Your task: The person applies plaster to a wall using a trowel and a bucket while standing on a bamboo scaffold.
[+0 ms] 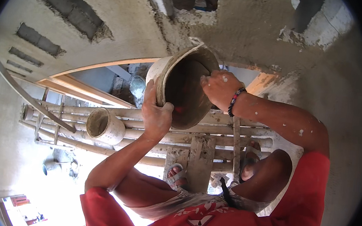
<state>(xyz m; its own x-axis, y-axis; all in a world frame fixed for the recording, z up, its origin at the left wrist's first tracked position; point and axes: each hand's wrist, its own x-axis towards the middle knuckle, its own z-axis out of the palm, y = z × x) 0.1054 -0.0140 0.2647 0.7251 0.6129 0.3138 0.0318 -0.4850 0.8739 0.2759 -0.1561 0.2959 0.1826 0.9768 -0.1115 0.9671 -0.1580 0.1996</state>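
A mortar-crusted bucket (160,74) is tipped so that its wide mouth faces me, raised above the bamboo platform. My left hand (156,116) is closed on the lower left of its rim, with the thumb over the edge. My right hand (222,90) is closed at the right side of the mouth, knuckles up. A greyish flat edge shows inside the bucket beside that fist, but what the fingers hold is hidden. The bucket's inside is dark, so its contents are hard to tell.
My feet are on a platform of bamboo poles (247,141) and boards (200,162). A second crusted bucket (104,125) stands there to the left. Ahead is a plastered wall (248,37) with rough-edged openings, above a wooden frame (82,88). The lower floor shows far below left.
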